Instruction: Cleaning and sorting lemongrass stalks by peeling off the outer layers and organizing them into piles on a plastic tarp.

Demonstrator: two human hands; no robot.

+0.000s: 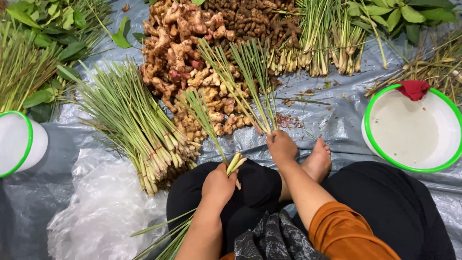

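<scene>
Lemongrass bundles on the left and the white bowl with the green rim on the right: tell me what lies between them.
In the head view, between the tied lemongrass bundles and the green-rimmed bowl lie a ginger pile, grey tarp, and both hands holding lemongrass stalks.

The left hand [219, 185] grips a few lemongrass stalks [207, 120] by their base; the right hand [281, 147] grasps another small bunch [250, 82]. Ginger [180, 53] and bundled lemongrass [134, 125] lie on the grey tarp [327, 120].

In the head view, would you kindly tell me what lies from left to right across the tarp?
White bowl → bundled lemongrass → left hand → right hand → bare foot → green-rimmed basin with red cloth.
</scene>
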